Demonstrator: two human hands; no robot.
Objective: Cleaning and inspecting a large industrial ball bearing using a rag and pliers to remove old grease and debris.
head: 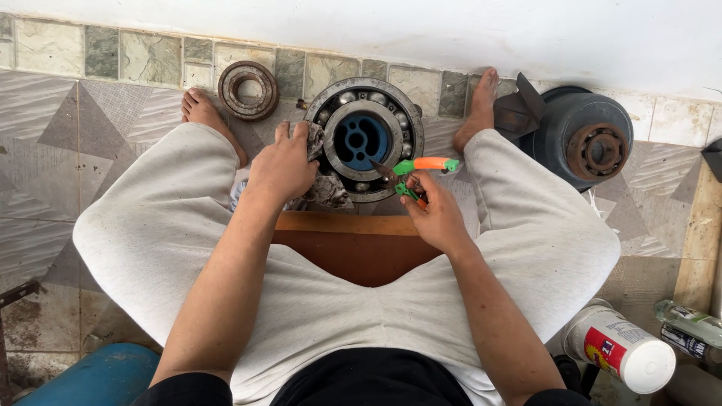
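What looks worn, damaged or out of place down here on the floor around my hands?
Rust stands out: the small bearing by the wall and the hub of the dark drum at right are brown with corrosion. The left hand presses a dirty rag on the large bearing; the right hand holds pliers. Nothing spilled.

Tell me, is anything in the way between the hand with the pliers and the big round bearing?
Nothing visible is. The right hand holds the orange-and-green pliers, and their tip already reaches the big bearing at its lower right rim. On the other side, the left hand presses a dirty rag against the bearing's left edge.
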